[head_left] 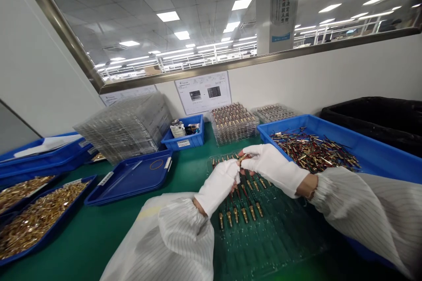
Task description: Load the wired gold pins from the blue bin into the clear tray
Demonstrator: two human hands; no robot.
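My left hand (pixel 218 186) and my right hand (pixel 272 164), both in white fingerless gloves, meet above a clear plastic tray (pixel 263 246). Pinched between their fingertips is a small gold-coloured metal part (pixel 243 157); the fingers partly cover it. Below the hands, gold-tipped parts with thin dark and red wires (pixel 244 214) lie in rows in the tray's slots. My gloves and forearms hide some of these rows. The tray's near slots hold no parts.
On the right, a blue bin (pixel 379 162) holds a heap of wired parts (pixel 316 151). Filled clear trays (pixel 234 125) are stacked behind, beside a small blue box (pixel 184 140). Left are stacked clear trays (pixel 121 125), a flat blue tray (pixel 132 180) and gold pieces (pixel 42 210).
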